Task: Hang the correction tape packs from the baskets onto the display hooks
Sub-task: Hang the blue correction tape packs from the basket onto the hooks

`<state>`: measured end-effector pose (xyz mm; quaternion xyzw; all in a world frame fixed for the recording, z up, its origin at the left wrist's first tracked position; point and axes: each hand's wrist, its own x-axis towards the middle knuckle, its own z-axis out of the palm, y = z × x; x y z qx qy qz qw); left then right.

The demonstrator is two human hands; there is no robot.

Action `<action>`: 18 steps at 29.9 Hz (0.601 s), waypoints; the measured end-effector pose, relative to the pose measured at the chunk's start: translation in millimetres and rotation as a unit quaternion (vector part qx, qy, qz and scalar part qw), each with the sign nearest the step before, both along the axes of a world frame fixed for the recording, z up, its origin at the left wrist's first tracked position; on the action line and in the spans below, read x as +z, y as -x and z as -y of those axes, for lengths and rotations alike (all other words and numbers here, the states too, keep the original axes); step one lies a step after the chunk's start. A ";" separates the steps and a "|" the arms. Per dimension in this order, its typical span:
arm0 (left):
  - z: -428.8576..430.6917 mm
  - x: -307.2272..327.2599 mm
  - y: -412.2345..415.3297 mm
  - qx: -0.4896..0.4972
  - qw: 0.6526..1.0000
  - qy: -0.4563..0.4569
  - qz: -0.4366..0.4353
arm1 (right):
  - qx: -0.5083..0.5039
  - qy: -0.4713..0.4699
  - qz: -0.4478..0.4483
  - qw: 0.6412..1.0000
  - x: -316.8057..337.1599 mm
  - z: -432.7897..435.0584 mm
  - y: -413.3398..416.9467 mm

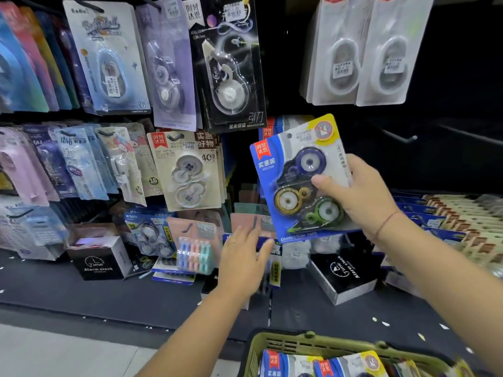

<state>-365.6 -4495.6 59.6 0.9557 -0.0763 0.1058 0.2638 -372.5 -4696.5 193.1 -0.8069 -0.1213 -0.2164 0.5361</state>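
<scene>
My right hand (362, 194) grips a blue correction tape pack (296, 180) with three tape rollers, holding it tilted in front of the dark display wall. A bare display hook (400, 136) sticks out just to the right of the pack. My left hand (242, 259) reaches forward below the pack with fingers spread, near packs of the same blue kind hanging low on the wall. At the bottom edge, the olive green basket (307, 341) holds more blue packs (321, 365).
Many other tape packs hang in rows at left and top, among them a black pack (228, 66) and white packs (364, 50). Two black alarm clock boxes (100, 259) sit on the dark shelf base. Boxed goods line the right shelf (446, 221).
</scene>
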 end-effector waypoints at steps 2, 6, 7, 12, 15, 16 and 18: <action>-1.4 -10.7 -14.8 -0.018 0.993 -0.117 -0.029 | -0.008 -0.004 -0.012 1.000 -1.3 3.7 -7.3; -8.8 -28.4 -29.3 -0.048 0.972 -0.227 -0.049 | -0.021 -0.007 -0.019 1.000 -6.8 10.2 -17.4; -10.3 -30.1 -31.3 -0.050 0.970 -0.233 -0.045 | -0.024 -0.011 -0.021 0.999 -8.7 9.9 -20.1; -13.2 -36.4 -33.4 -0.056 0.971 -0.230 -0.022 | -0.064 0.010 -0.055 0.996 -19.6 0.4 -51.3; -13.1 -39.8 -32.8 -0.054 0.973 -0.224 -0.019 | -0.099 0.072 -0.096 0.988 -24.2 -4.4 -75.5; -12.9 -40.7 -32.8 -0.054 0.973 -0.222 -0.021 | -0.108 0.085 -0.106 0.985 -25.9 -5.0 -82.4; -12.6 -42.6 -33.9 -0.054 0.974 -0.217 -0.020 | -0.129 0.104 -0.121 0.979 -28.7 -5.8 -93.7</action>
